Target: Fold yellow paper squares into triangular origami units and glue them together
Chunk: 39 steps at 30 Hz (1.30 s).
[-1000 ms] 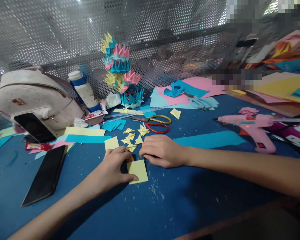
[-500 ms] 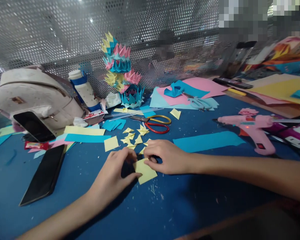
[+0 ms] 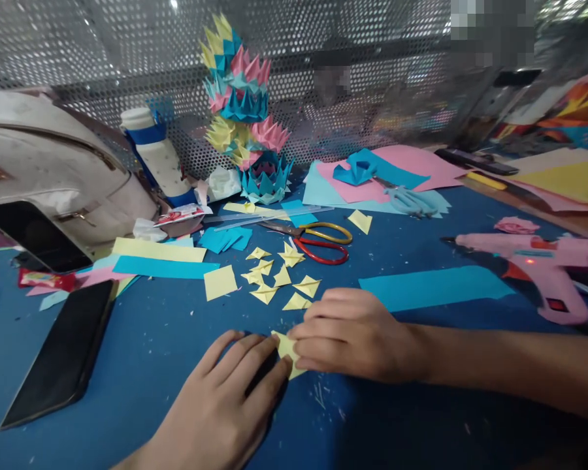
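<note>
A small piece of yellow paper lies on the blue table between my two hands, and its right part is hidden under fingers. My left hand holds its left edge, thumb and fingers bent onto it. From the right, my right hand has its fingers closed together and pressed on the paper. Just beyond my hands are several small folded yellow paper pieces and a flat yellow square. Scissors with one yellow and one red handle lie behind them.
A pink glue gun and a blue paper strip lie to the right. At left are a phone, another phone leaning on a white backpack, and a bottle. A folded-paper tower stands behind.
My right hand has moved over the yellow paper and covers more of it, its fingers now pressed together. My left fingers have come down closer to the paper. The view has shifted slightly.
</note>
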Available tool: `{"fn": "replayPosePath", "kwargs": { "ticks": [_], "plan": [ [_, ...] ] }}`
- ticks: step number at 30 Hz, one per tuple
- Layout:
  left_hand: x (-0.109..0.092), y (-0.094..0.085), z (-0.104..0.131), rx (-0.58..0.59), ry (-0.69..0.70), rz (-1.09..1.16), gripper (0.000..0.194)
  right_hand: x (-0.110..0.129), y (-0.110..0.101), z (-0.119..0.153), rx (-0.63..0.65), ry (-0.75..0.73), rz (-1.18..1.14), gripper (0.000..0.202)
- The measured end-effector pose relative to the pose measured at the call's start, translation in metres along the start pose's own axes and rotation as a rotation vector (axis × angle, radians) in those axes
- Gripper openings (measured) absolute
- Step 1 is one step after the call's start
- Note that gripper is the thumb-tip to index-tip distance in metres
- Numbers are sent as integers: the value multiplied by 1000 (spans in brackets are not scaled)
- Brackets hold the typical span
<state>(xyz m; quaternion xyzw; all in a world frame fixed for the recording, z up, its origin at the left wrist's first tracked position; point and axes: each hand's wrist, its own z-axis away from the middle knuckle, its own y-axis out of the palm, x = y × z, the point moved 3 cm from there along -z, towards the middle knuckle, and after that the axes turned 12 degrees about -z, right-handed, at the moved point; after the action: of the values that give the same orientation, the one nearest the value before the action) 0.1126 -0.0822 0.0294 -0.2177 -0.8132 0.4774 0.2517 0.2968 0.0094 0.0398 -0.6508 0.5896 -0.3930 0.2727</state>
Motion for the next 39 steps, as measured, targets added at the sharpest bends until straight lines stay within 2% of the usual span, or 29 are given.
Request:
{"fn": "replayPosePath", "kwargs": {
  "ticks": [3,6,13,18,31,39],
  "plan": [
    [2,1,3,9,-12,7,36,0,0,2,-12,-62,-44,23],
    [3,3,6,-9,-22,34,34,-3,2,3,39,-108,-108,24],
    [5,10,16,-85,-72,55,37,-9,5,4,89,-94,-219,24],
    [6,9,16,-47,-66,77,37,-9,5,3,93,-89,-218,18],
    [8,11,15,35,-59,103,41,-7,5,-1,114,-125,-219,20],
    [5,9,15,20,-70,84,40,-7,5,-2,134,-110,-198,22]
  ]
}}
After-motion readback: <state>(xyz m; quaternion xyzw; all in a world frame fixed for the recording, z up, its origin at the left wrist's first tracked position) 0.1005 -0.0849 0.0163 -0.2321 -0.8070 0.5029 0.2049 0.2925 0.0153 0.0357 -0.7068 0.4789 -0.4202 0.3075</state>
